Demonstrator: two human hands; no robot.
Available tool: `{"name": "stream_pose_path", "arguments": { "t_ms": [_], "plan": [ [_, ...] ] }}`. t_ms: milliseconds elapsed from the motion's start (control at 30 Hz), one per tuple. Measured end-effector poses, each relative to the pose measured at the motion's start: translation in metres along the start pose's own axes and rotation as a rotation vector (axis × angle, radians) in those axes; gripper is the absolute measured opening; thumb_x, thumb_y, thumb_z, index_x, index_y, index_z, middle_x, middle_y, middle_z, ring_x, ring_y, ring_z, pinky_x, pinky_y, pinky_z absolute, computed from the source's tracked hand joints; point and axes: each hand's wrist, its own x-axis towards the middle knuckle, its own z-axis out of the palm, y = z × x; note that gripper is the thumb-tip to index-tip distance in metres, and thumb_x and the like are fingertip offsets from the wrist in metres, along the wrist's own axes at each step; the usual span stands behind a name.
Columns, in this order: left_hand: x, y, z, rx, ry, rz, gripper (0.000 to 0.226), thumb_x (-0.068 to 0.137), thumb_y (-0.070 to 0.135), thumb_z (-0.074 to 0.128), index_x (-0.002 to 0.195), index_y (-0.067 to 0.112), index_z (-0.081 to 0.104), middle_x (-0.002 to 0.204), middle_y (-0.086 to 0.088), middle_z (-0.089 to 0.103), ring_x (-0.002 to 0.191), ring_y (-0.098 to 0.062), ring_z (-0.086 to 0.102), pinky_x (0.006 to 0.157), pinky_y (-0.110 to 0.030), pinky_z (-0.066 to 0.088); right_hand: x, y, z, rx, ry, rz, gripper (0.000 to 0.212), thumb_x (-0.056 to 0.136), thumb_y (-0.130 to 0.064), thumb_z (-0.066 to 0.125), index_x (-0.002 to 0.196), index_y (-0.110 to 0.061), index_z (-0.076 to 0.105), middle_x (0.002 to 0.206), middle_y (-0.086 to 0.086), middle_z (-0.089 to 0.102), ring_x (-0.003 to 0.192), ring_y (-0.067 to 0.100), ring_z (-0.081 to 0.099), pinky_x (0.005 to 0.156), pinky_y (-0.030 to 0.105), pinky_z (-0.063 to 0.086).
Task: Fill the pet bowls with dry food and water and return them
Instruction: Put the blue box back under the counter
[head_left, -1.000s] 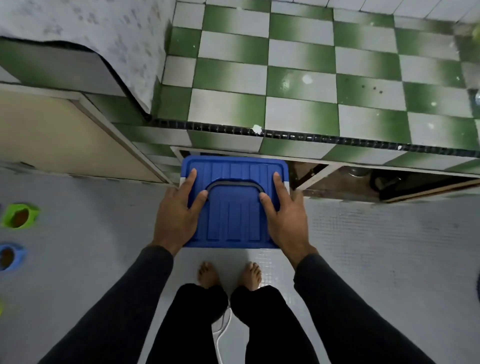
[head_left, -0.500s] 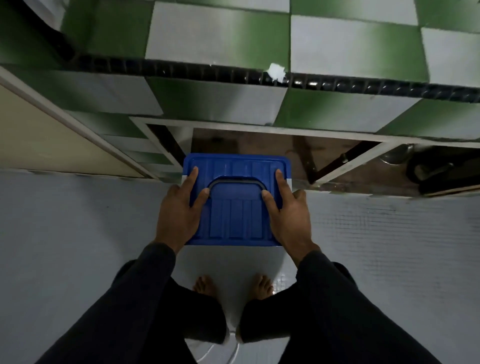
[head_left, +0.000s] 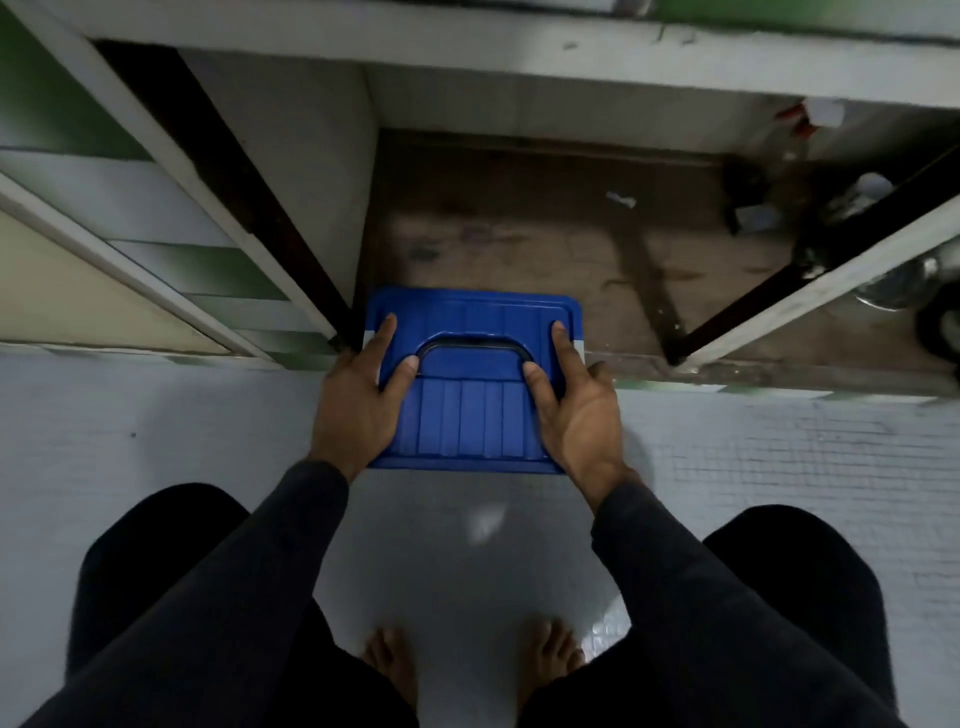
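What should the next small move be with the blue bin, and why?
Probably push the blue bin forward onto the cabinet floor. Both hands, left and right, grip its sides; its far edge sits at the open cabinet's threshold and the floor just behind it looks bare. Its lid is on, handle folded flat, so it seems ready to stow.

Lidded bin (head_left: 472, 384) between both hands, before the open cupboard (head_left: 571, 218).

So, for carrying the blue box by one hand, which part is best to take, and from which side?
Probably the black handle folded flat in the recess of the blue lid. Come from above, hooking the fingers under its far bar to swing it up. Currently the left hand and right hand clasp the box's sides instead.
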Motion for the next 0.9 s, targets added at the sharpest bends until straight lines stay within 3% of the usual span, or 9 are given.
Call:
{"name": "stream_pose_path", "arguments": {
  "t_ms": [233,367,467,533,667,900],
  "plan": [
    [0.029,-0.021,0.022,0.04,-0.005,-0.002,0.067,0.104,0.059,0.044,0.162,0.033,0.027,0.136,-0.016,0.061,0.113,-0.024,0.057,0.093,-0.024,0.036,0.029,0.01,0.027,-0.024,0.004,-0.003,0.066,0.093,-0.074,0.04,0.152,-0.058,0.014,0.106,0.003,0.042,0.081,0.013,0.047,0.079,0.025,0.045],
    [0.046,-0.03,0.031,0.073,0.009,0.005,0.068,0.102,0.063,0.042,0.162,0.033,0.028,0.122,-0.014,0.064,0.093,-0.014,0.053,0.082,-0.026,0.039,0.046,0.011,0.036,0.011,-0.018,0.012,0.065,0.095,-0.071,0.043,0.153,-0.056,0.017,0.108,0.004,0.042,0.079,0.015,0.051,0.076,0.028,0.046],
    [0.058,-0.034,0.038,0.077,0.019,0.01,0.071,0.099,0.065,0.039,0.162,0.032,0.031,0.115,-0.013,0.065,0.09,-0.013,0.053,0.08,-0.026,0.039,0.059,0.013,0.044,-0.015,-0.014,0.006,0.067,0.095,-0.07,0.042,0.154,-0.054,0.017,0.106,0.004,0.041,0.079,0.016,0.051,0.076,0.029,0.046],
    [0.067,-0.037,0.042,0.073,0.024,0.022,0.072,0.098,0.064,0.041,0.161,0.03,0.033,0.121,-0.016,0.066,0.098,-0.016,0.055,0.086,-0.026,0.04,0.068,0.014,0.049,-0.009,-0.022,0.008,0.067,0.095,-0.07,0.041,0.154,-0.055,0.016,0.107,0.004,0.041,0.079,0.015,0.051,0.076,0.031,0.049],
    [0.086,-0.044,0.05,0.017,0.021,0.026,0.067,0.101,0.057,0.05,0.16,0.03,0.034,0.148,-0.014,0.057,0.132,-0.026,0.054,0.105,-0.024,0.037,0.088,0.014,0.058,-0.007,-0.043,0.03,0.068,0.092,-0.073,0.04,0.154,-0.056,0.015,0.109,0.004,0.04,0.075,0.012,0.048,0.08,0.034,0.054],
    [0.125,-0.053,0.057,0.019,0.014,0.025,0.069,0.1,0.059,0.047,0.161,0.029,0.033,0.161,-0.008,0.043,0.147,-0.025,0.04,0.11,-0.021,0.025,0.12,0.006,0.067,0.024,-0.042,0.037,0.072,0.091,-0.073,0.043,0.155,-0.051,0.019,0.109,0.001,0.036,0.086,0.017,0.048,0.084,0.036,0.052]
  ]
}}
